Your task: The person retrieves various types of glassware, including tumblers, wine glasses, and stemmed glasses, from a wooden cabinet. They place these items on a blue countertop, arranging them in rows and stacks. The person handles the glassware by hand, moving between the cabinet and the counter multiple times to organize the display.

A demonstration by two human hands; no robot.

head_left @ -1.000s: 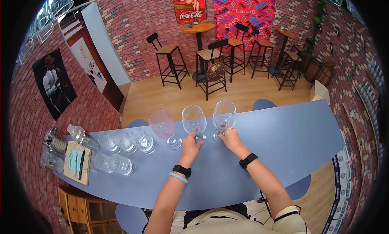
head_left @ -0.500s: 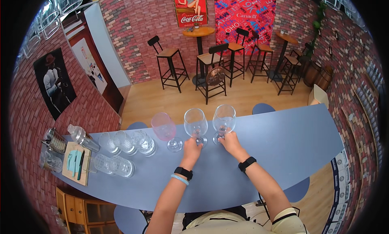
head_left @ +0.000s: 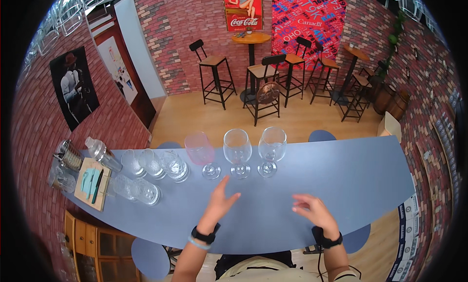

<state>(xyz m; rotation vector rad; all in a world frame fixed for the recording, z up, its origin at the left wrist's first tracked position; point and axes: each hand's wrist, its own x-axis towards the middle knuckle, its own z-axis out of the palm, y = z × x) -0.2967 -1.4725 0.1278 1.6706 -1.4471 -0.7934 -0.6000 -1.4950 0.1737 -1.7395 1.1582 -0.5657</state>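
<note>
Three stemmed glasses stand upright in a row along the far part of the blue-grey counter point(head_left: 351, 174): a pink-tinted wine glass point(head_left: 199, 149), a clear wine glass point(head_left: 238, 148) in the middle and another clear wine glass point(head_left: 272, 145) on the right. My left hand point(head_left: 220, 204) hovers open, thumb apart from the fingers, just nearer to me than the pink and middle glasses and touching neither. Over the counter to the right, my right hand point(head_left: 314, 213) is also open and holds nothing; its fingers are slightly blurred. Each wrist wears a black band.
Several clear tumblers point(head_left: 176, 167) stand left of the wine glasses. Farther left are a metal cocktail shaker point(head_left: 103, 152) and a wooden board point(head_left: 100, 202) with a knife point(head_left: 97, 187) and a teal cloth-like item. Round stools point(head_left: 151, 256) flank the counter; bar chairs stand beyond.
Both hands have let go of the two clear wine glasses and drawn back toward me, the right one also moving rightward. The glasses stay standing. The head view has shifted slightly.
</note>
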